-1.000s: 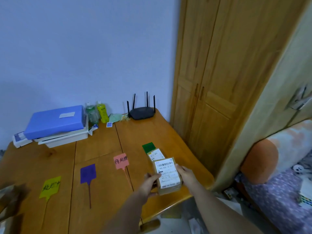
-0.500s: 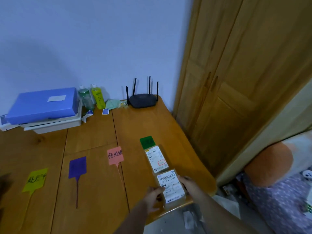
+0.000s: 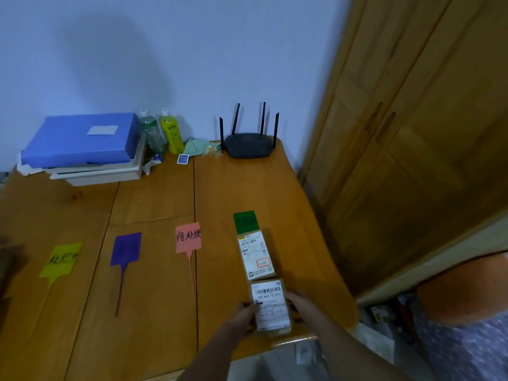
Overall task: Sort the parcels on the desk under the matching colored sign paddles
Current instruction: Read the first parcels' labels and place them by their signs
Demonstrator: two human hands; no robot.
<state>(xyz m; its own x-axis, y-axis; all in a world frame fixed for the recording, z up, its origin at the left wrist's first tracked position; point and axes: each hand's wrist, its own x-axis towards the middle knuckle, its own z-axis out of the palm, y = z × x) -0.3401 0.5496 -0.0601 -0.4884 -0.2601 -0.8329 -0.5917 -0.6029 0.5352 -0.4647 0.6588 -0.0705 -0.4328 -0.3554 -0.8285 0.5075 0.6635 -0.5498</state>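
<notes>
Now that the brown cardboard parcel, gripped between left hand and right hand, has come down behind the first labelled parcel under the green sign paddle, it looks placed

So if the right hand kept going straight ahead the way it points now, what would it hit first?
The right hand grips the near parcel and points up the desk. Pushed on, that parcel would probably meet the far parcel first; they look almost touching already. The green paddle lies beyond.

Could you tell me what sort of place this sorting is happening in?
Probably a room in a home, not a depot: a wooden desk against a wall, a wooden wardrobe beside it, and a router with drink bottles at the back.
</notes>
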